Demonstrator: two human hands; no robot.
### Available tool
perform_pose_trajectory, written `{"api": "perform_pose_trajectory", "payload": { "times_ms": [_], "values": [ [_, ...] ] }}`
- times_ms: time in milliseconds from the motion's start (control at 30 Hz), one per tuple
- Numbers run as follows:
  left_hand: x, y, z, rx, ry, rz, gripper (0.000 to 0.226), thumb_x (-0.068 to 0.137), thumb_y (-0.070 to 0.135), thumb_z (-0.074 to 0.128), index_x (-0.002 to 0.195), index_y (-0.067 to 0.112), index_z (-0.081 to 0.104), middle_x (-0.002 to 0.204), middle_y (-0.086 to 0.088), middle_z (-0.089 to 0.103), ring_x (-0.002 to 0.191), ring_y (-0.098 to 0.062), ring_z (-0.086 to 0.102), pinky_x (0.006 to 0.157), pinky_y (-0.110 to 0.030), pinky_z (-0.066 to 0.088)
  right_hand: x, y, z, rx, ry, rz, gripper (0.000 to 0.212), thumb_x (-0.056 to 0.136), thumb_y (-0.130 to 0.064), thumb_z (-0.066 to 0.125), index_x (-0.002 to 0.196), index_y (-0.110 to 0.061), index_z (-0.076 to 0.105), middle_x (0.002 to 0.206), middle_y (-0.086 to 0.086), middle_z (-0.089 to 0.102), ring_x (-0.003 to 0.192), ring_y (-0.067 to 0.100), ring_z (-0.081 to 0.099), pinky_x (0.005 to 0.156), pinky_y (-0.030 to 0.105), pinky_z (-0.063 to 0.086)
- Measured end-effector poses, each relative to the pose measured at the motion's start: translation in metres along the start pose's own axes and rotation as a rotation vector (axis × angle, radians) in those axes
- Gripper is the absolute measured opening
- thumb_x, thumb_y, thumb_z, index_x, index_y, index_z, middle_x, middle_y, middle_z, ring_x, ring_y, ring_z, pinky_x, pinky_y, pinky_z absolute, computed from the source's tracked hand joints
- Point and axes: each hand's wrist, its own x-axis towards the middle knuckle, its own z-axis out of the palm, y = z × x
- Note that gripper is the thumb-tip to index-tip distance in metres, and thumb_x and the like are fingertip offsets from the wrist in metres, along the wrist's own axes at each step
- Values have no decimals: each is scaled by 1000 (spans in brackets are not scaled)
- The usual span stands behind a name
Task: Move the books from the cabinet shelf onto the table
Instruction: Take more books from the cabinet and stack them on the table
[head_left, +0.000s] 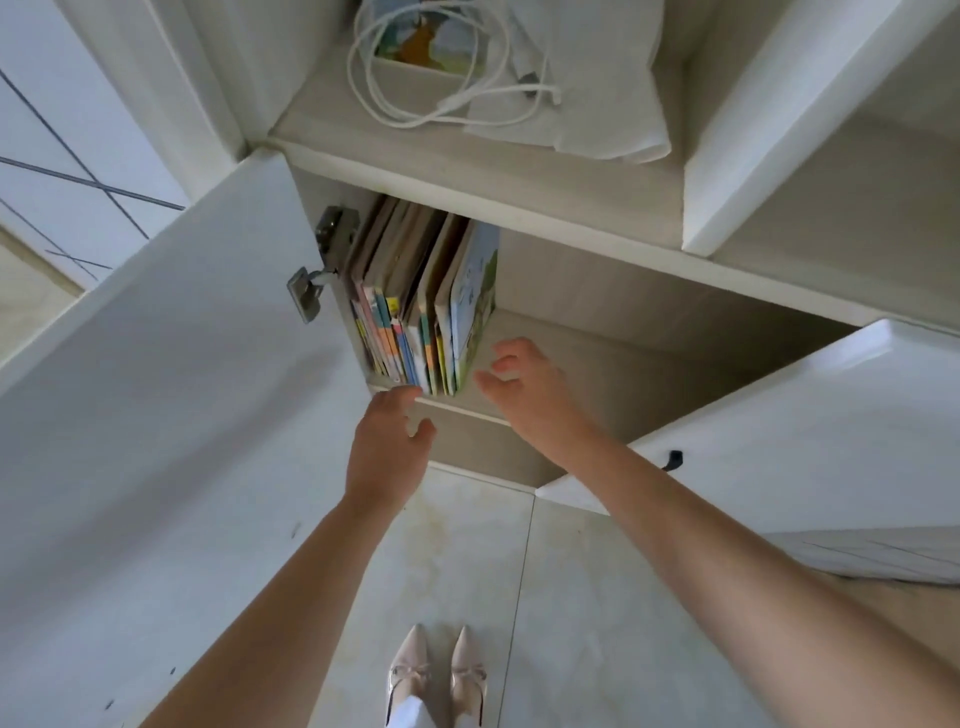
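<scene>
Two bare hands, left hand and right hand, reach toward one row of books, roughly a dozen though too tightly packed to count, between two open cabinet doors; one coiled white cable above, two pale shoes below

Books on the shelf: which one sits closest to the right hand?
The rightmost book, with its pale blue and green illustrated cover facing the open side of the shelf. It ends the row nearest the right hand; the other books stand packed between it and the cabinet's left wall.
</scene>
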Motion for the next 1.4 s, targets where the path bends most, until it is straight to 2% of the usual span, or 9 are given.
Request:
{"api": "perform_pose_trajectory", "payload": {
  "times_ms": [267, 333, 400, 500, 667, 867, 1067, 1200, 1400],
  "values": [
    [57, -22, 23, -35, 148, 170, 67, 90, 9, 61, 148, 23, 31, 147, -7, 38, 119, -28, 57, 96, -46, 52, 78, 0, 41, 174, 46, 99, 73, 85, -46, 65, 141, -11, 32, 139, 9, 49, 125, 26, 50, 97, 27, 40],
    [64, -26, 26, -29, 171, 223, 69, 88, 7, 61, 148, 23, 30, 146, -8, 38, 118, -29, 58, 93, -43, 54, 91, -5, 48, 241, 44, 122, 86, 80, -52, 68, 144, -12, 26, 143, 8, 46, 127, 26, 49, 103, 36, 43],
    [68, -27, 31, -31, 195, 254, 67, 87, 5, 60, 147, 21, 33, 145, -8, 40, 118, -29, 56, 91, -41, 54, 99, -9, 53, 264, 41, 105, 92, 80, -49, 70, 147, -11, 20, 148, 7, 40, 132, 25, 44, 107, 32, 38],
    [66, -29, 38, -85, 225, 275, 64, 88, 3, 58, 146, 17, 36, 142, -8, 43, 116, -29, 58, 88, -47, 56, 102, -11, 61, 242, 67, 60, 91, 82, -40, 71, 147, -9, 17, 150, 8, 36, 134, 23, 40, 93, 21, 31],
    [60, -27, 46, -233, 201, 233, 64, 89, 2, 56, 146, 23, 36, 139, 0, 52, 114, -19, 60, 92, -38, 54, 108, 0, 68, 126, 142, 19, 82, 80, -35, 74, 140, -6, 27, 140, 14, 47, 127, 30, 47, 92, 27, 39],
    [68, -29, 54, -304, 258, 100, 52, 86, 1, 58, 134, 19, 48, 131, 2, 53, 117, -24, 56, 94, -44, 53, 108, 10, 67, 59, 147, -62, 73, 84, -33, 69, 140, -7, 30, 129, 16, 56, 118, 31, 54, 92, 32, 44],
    [61, -24, 63, -320, 270, 163, 40, 83, -3, 59, 113, 22, 55, 113, 3, 64, 103, -15, 60, 88, -34, 53, 108, 14, 59, 70, 126, -49, 62, 86, -25, 65, 136, -8, 32, 111, 11, 58, 98, 23, 58, 75, 24, 41],
    [69, -31, 65, -361, 337, 50, 46, 83, -4, 58, 122, 19, 51, 119, 0, 61, 104, -21, 60, 88, -42, 55, 109, 13, 71, 59, 176, -33, 72, 82, -32, 70, 136, -7, 31, 125, 16, 56, 112, 30, 57, 87, 30, 47],
    [70, -39, 67, -295, 236, 134, 57, 85, -1, 61, 134, 25, 47, 138, 2, 49, 125, -23, 51, 95, -51, 52, 109, 8, 80, 35, 177, -20, 86, 76, -46, 73, 140, -11, 27, 138, 11, 45, 124, 29, 49, 98, 39, 47]
  ]
}}
